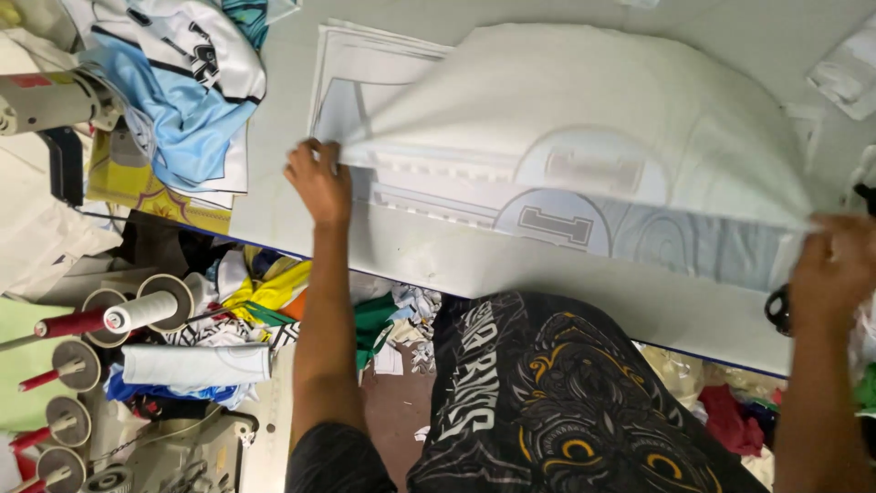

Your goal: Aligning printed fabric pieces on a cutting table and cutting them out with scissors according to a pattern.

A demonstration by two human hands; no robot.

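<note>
Left hand pinches the near-left edge of the white printed sheet while my right hand grips its right corner, lifting it off the stack of sheets on the desk, so I judge we're mid-peel, needing an even pull.

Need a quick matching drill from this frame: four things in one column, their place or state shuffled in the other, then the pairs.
1. left hand
2. right hand
3. white thread cone
4. blue and white jersey

a. heaped at the table's far left
b. on a spindle at lower left
c. grips the white sheet's right edge
d. grips the sheet's left corner

Pairs: 1-d, 2-c, 3-b, 4-a
</note>
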